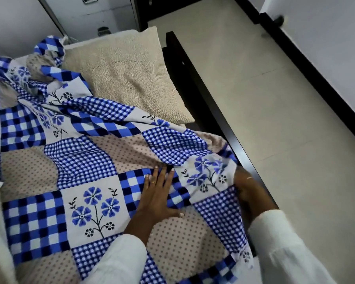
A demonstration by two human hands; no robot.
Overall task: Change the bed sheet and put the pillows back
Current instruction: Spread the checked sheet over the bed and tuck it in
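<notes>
1. The bed frame is a dark wooden one, and it holds the mattress with everything on top. A patchwork bed sheet in blue checks, flower squares and dotted beige patches covers most of it.
2. A beige woven pillow lies at the far end of the bed, right next to the frame's edge. The sheet's far part is bunched up and crumpled beside it and partly over its near corner.
3. The left hand lies flat on the sheet with fingers straight and spread, pressing the cloth down. There's a ring on one finger. So that grip is wide and holds nothing.
4. The right hand is at the side edge of the bed, just beside the dark frame rail. Its fingers are curled into the sheet's edge, so it grips the sheet there. The fingertips are mostly hidden by the cloth.
5. The sheet runs between both hands, with a fold rising from the left fingertips toward the right hand.
6. The sheet's long axis goes along the bed, from the near end by the white sleeves up toward the pillow. Near the person it lies fairly smooth, farther away it's rumpled.
7. A pale tiled floor runs along the right side of the bed, with a dark skirting board at the wall.
</notes>
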